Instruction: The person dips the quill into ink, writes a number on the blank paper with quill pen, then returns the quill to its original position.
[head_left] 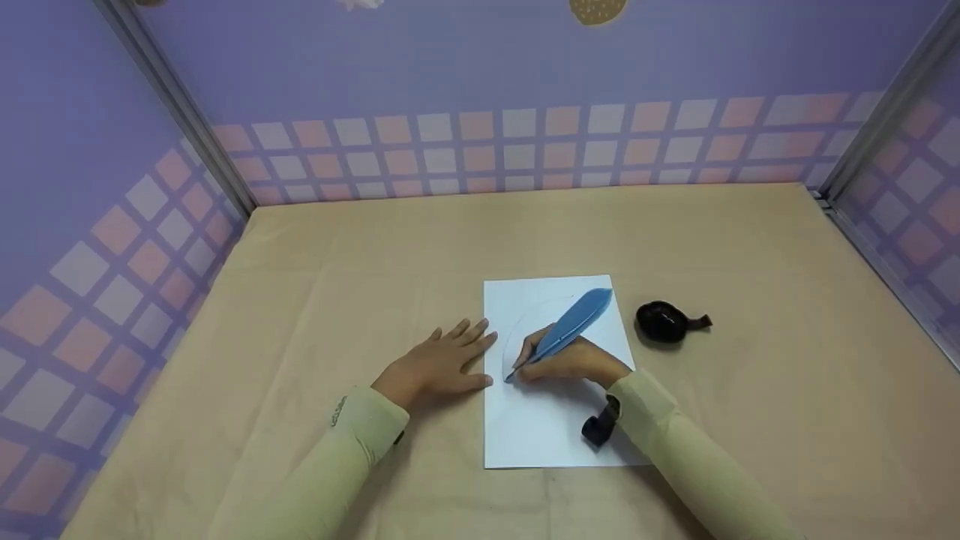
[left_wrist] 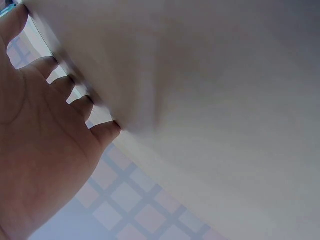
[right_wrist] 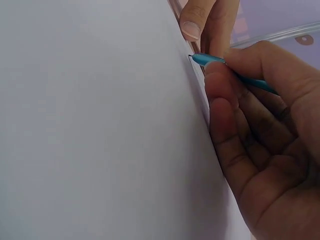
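I see a tan table [head_left: 315,300] walled in by purple panels [head_left: 525,82] with a band of pink and white squares. Near its middle lies a white sheet [head_left: 551,420], long side running away from me, with a faint curved line drawn on its upper left part. My left hand [head_left: 435,365] lies flat on the table just left of the sheet, fingers straight and spread, their tips at the sheet's left edge; it holds nothing. My right hand [head_left: 574,361] rests on the sheet, fingers curled round a blue feather pen [head_left: 566,328] whose tip touches the paper at the curve's lower end, the plume slanting up and right. A small black pot [head_left: 662,322] sits on the table just right of the sheet.
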